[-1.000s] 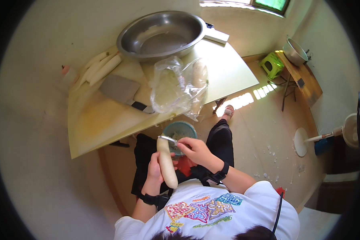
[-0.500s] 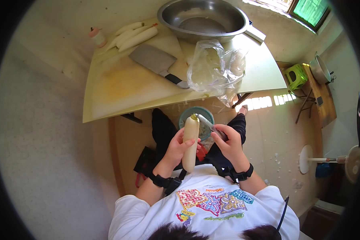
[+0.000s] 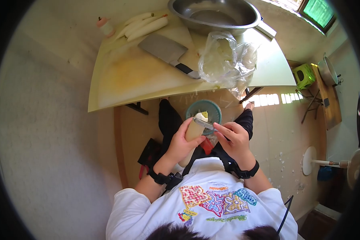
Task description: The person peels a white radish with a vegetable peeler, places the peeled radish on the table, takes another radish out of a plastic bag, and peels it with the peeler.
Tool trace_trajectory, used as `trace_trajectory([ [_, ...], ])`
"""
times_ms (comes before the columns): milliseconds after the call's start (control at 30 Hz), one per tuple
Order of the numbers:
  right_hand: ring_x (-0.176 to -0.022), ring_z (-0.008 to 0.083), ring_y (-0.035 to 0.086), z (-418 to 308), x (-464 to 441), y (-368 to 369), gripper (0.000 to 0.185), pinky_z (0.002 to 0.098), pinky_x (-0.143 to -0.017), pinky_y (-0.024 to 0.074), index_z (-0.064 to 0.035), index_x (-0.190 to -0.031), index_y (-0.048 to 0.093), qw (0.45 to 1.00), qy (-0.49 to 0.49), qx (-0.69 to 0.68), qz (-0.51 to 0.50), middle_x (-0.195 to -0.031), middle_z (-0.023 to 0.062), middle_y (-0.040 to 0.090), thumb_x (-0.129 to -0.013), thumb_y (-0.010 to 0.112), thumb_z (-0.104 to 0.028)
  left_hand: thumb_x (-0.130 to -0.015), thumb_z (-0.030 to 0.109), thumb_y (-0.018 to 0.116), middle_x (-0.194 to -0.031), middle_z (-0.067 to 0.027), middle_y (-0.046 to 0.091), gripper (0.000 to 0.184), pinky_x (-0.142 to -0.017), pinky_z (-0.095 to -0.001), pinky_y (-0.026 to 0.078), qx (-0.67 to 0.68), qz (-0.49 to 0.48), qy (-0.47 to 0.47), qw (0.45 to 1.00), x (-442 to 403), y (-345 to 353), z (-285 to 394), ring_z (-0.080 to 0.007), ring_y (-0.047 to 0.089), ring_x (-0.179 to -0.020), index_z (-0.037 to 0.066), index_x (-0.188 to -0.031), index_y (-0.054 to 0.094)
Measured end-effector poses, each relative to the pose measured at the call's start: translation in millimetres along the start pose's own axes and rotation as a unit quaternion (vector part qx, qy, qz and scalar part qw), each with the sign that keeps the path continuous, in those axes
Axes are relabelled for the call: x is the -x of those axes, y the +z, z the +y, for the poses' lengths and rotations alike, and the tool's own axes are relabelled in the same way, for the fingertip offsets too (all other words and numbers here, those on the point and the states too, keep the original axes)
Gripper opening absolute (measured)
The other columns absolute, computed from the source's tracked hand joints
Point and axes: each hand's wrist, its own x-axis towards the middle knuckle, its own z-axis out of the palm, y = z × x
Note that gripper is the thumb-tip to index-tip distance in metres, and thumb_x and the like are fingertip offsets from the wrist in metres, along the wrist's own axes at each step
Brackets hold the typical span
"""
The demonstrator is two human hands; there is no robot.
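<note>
My left hand [image 3: 180, 145] is wrapped round a white radish [image 3: 194, 131], which slants away from my body with its greenish top end outward. My right hand [image 3: 235, 142] grips a silvery peeler [image 3: 204, 123] that lies across the radish near that top end. White flesh shows beside the green top. Most of the peeler's handle is hidden by my right fingers. Below and beyond the radish, a teal basin [image 3: 191, 109] stands on the floor between my feet, with pale scraps in it.
On the table [image 3: 120, 94] ahead lie a cleaver [image 3: 164, 49], several white radishes [image 3: 148, 28], a clear plastic bag [image 3: 217, 66] and a large steel bowl [image 3: 216, 27]. A pink-capped bottle [image 3: 106, 28] stands at the back left. To the right are a green stool [image 3: 304, 76] and a fan [image 3: 309, 161].
The radish has tilted from nearly straight to slanted, its top end swinging right. My right hand has brought the peeler from beside the radish to across its top.
</note>
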Motion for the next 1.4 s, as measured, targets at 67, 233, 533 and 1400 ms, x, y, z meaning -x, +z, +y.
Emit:
trace_trajectory([
  [67,-0.064,0.0219,0.06,0,1,0,0.042,0.031,-0.053,0.0474,-0.0128,-0.114,0.072,1.0,-0.009,0.005,-0.001,-0.082,0.0093,0.063,-0.074,0.077,0.0,-0.083,0.011,0.079,-0.125,-0.0079,0.058,0.069,-0.09,-0.0288,0.05,-0.031,0.014,0.03,0.999,2,-2,-6,-0.0141,0.059,-0.105,0.001,-0.142,0.042],
  [233,-0.063,0.0216,0.06,-3,1,4,0.041,0.0305,-0.053,0.0474,-0.0124,-0.114,0.072,1.0,0.0,-0.001,-0.007,-0.081,0.0091,0.063,-0.075,0.077,0.001,-0.084,0.012,0.078,-0.124,-0.0091,0.061,0.067,-0.096,-0.0293,0.047,-0.04,0.035,0.051,0.997,7,-1,-3,-0.0138,0.058,-0.11,0.0,-0.14,0.045],
  [533,-0.061,0.0206,0.062,-11,-3,2,0.041,0.0298,-0.053,0.0497,-0.017,-0.116,0.072,1.0,0.015,-0.015,-0.001,-0.08,0.0071,0.064,-0.077,0.076,-0.004,-0.082,0.014,0.079,-0.118,-0.0117,0.066,0.067,-0.092,-0.0293,0.05,-0.132,0.035,0.078,0.987,14,7,6,-0.0125,0.061,-0.105,-0.002,-0.139,0.046],
  [1400,-0.083,0.008,0.063,24,8,-16,0.025,0.0189,-0.073,0.0484,0.0,-0.116,0.07,0.954,0.254,-0.134,0.089,-0.097,0.0079,0.073,-0.091,0.07,-0.005,-0.082,0.012,0.079,-0.121,-0.0075,0.065,0.066,-0.093,-0.0284,0.049,-0.125,0.045,0.136,0.982,27,0,12,-0.0117,0.061,-0.104,0.005,-0.14,0.049],
])
